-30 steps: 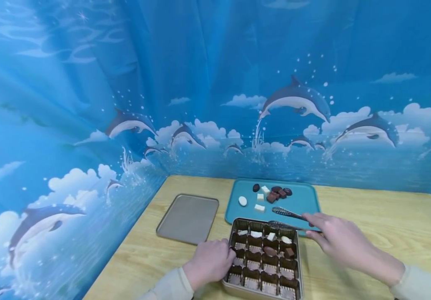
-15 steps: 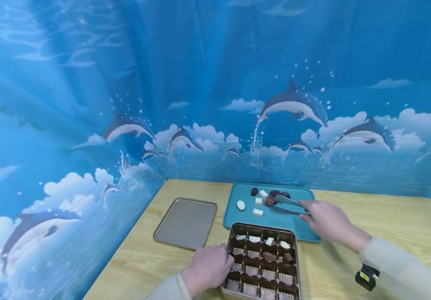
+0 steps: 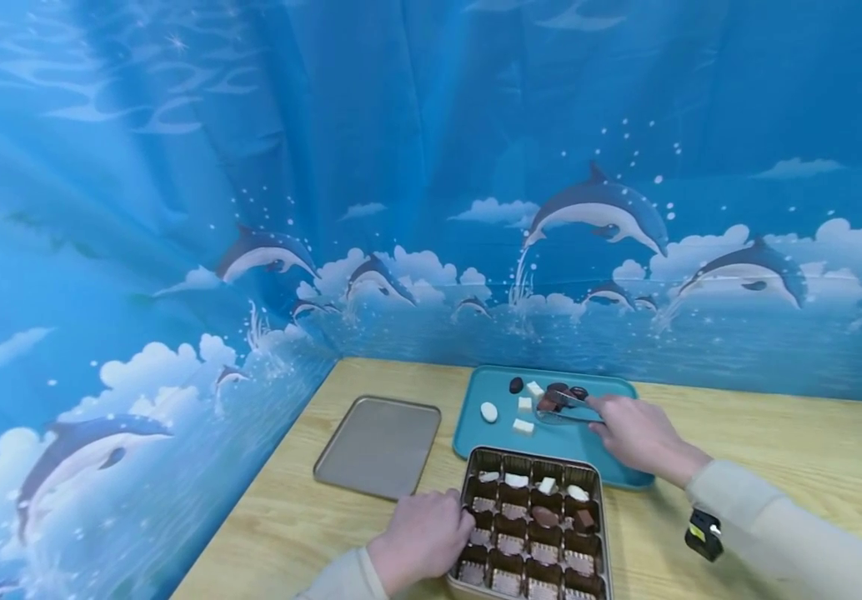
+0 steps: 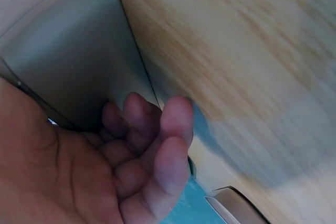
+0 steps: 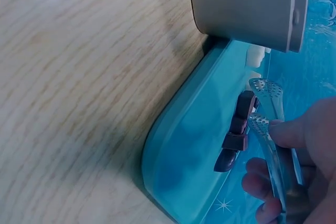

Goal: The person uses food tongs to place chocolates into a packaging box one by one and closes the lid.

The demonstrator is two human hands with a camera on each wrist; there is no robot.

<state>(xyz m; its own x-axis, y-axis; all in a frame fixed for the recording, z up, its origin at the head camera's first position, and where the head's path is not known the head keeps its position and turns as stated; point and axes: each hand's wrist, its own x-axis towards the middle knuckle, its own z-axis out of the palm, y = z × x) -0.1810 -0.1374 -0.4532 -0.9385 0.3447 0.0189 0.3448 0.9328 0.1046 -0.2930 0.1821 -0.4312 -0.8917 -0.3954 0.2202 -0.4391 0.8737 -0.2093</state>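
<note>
My left hand (image 3: pixel 423 533) holds the left rim of a square tin box (image 3: pixel 605 533) with a brown divided insert; its fingers (image 4: pixel 173 169) curl beside the wall, the thumb is hidden. White pieces (image 3: pixel 517 481) fill the box's far row, and two brown chocolates (image 3: pixel 545 517) sit in the second row. Over a teal tray (image 3: pixel 476 433), my right hand (image 3: pixel 637 433) grips metal tongs (image 5: pixel 273 156). Their perforated tips are parted at a cluster of dark chocolates (image 5: pixel 235 141); whether a piece is pinched I cannot tell.
A flat grey-brown lid (image 3: pixel 378 446) lies on the wooden table (image 3: pixel 281 508) at the left. Loose white pieces (image 3: pixel 523 427) and a white egg-shaped piece (image 3: pixel 488 412) are on the tray. A dolphin-printed curtain (image 3: pixel 431 167) borders the table behind and at left.
My right hand has carried the tongs from above the box's far edge away to the dark chocolates on the tray. The left hand has stayed at the box rim.
</note>
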